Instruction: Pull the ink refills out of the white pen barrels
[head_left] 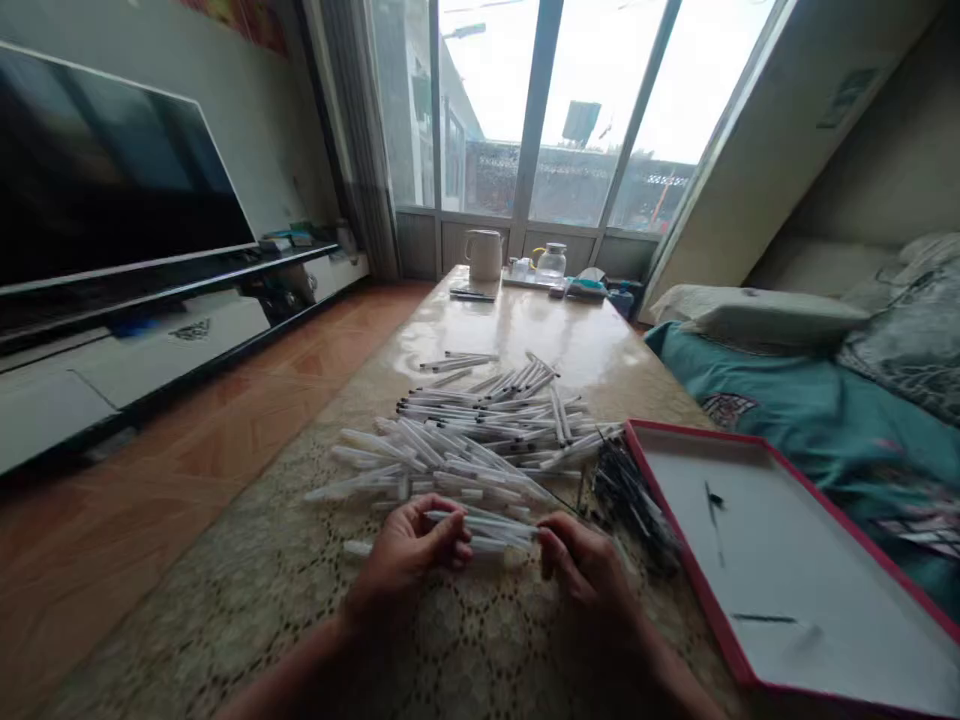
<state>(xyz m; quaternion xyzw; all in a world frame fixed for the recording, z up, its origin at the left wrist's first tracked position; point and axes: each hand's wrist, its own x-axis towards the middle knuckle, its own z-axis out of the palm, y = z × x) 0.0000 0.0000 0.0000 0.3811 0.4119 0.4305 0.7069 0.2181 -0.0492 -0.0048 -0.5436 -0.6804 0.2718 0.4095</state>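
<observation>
My left hand is closed, with thumb and fingers pinching one end of a slim white pen barrel. At the barrel's other end, the thumb and forefinger of my right hand are pressed together on its tip. Just beyond both hands spreads a loose pile of white pen barrels, some with dark ends. To the right of the pile lies a heap of thin black pen parts, too blurred to tell exactly which kind.
A shallow red-rimmed tray on the right holds a few small black pieces. Farther along the patterned table stand a beige jug and a glass jar. A teal-covered sofa flanks the right side.
</observation>
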